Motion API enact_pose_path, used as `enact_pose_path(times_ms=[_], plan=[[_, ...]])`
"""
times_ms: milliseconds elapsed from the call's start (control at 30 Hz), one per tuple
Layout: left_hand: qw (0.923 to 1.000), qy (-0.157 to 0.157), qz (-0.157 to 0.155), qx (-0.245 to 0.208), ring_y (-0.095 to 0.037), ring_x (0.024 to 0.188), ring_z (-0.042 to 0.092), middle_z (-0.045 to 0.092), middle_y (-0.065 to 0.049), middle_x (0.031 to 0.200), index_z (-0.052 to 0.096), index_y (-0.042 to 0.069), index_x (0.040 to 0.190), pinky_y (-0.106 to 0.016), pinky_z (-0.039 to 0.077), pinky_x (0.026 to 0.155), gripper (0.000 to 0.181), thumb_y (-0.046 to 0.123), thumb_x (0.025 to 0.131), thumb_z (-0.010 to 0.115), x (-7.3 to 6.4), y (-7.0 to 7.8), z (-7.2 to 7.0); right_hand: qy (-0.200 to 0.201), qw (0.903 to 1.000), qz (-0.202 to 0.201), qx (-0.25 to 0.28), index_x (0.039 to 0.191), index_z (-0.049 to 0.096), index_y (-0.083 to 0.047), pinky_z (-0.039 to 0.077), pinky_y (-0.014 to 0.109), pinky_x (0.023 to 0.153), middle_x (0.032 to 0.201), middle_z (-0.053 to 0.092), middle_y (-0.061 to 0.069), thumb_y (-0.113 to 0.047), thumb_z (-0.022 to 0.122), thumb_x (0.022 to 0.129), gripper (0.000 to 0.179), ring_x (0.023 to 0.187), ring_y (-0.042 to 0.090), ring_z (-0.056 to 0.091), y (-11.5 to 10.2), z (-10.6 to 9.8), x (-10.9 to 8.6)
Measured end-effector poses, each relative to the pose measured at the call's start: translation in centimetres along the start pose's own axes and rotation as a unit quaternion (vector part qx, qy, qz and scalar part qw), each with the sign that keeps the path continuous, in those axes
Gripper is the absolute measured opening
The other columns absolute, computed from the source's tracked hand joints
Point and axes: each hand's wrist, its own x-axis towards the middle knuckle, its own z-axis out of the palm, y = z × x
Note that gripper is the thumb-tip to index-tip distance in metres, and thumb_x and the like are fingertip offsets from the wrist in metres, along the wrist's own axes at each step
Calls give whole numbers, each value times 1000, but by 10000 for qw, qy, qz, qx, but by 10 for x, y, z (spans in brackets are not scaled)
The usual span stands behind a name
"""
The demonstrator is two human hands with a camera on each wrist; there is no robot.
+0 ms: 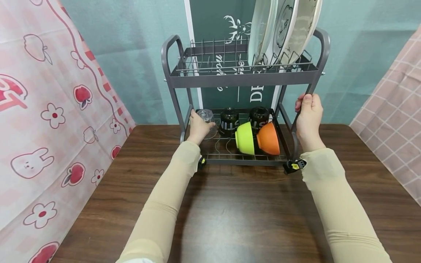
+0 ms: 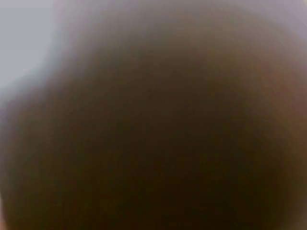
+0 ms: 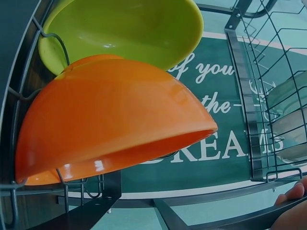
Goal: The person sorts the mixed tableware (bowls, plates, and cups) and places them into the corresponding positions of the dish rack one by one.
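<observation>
My left hand (image 1: 198, 128) reaches into the lower tier of a grey two-tier dish rack (image 1: 245, 81). It holds a clear drinking glass (image 1: 206, 115) at the tier's left end, with fingers on the left and thumb across the front right. Around the rack's right side post curl the fingers of my right hand (image 1: 309, 118); part of it shows in the right wrist view. To the glass's right stand two dark cups (image 1: 229, 122) with pale lettering. A lime green bowl (image 1: 244, 138) and an orange bowl (image 3: 110, 115) lean tilted in front. The left wrist view is dark and blurred.
Several plates (image 1: 289, 33) stand upright at the right of the upper tier, whose left slots show bare wire. Beneath the rack is a brown wooden table (image 1: 223, 212). A dark green lettered panel (image 1: 210, 22) and blue cloth hang behind; patterned cloths flank both sides.
</observation>
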Motion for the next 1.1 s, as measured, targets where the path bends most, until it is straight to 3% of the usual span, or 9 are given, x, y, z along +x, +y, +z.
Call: enact_pose_path(times_ms=[333,467,600,733,833,900,1100], plan=[[9978,103,638,145,-31,140,12,6,-15,150,0,9,148,-45,28,109,84,39,91,54,-10,14,-2,2,10000,-2,-7,86,50,-15,32,21,71,72,45,-1,-28,39,97,20,72,12,41,-1,2,2],[9921,114,1213,293,-29,141,13,11,-10,152,12,13,147,-46,28,109,74,40,92,52,-17,21,-5,-55,9990,228,-368,94,49,-16,33,20,77,79,48,-2,-29,36,99,19,77,11,45,-3,1,0],[9791,149,1899,711,-28,142,14,16,-7,153,23,15,146,-45,26,111,64,41,93,49,-28,25,-7,-192,9918,512,-1156,112,44,-19,29,22,85,91,46,-6,-28,35,100,17,89,9,44,-3,-3,-9],[9641,102,2369,1199,-29,143,13,18,-6,154,28,15,144,-45,20,114,63,43,92,49,-42,27,-7,-632,9774,497,-1957,137,22,-22,24,29,99,128,34,-2,-31,39,97,44,117,12,33,-2,-8,-24],[9543,8,2571,1525,-30,142,14,19,-6,153,30,15,144,-46,18,114,63,44,92,50,-53,25,-7,-1015,9633,282,-2469,146,-3,-24,12,39,113,152,2,2,-34,42,95,69,140,16,8,0,-12,-36],[9487,-104,2634,1747,-32,142,16,19,-6,153,30,16,144,-47,19,114,63,44,91,50,-60,24,-7,-1249,9517,124,-2802,146,-14,-26,3,46,115,154,-13,1,-37,44,94,78,142,18,-8,0,-16,-44],[9267,-425,2771,2501,-38,139,21,20,-7,154,28,20,145,-53,22,111,64,48,91,48,-76,18,-5,-1780,9150,-255,-3612,147,-14,-26,6,63,108,152,-22,4,-40,48,93,83,140,30,-16,2,-26,-60]])
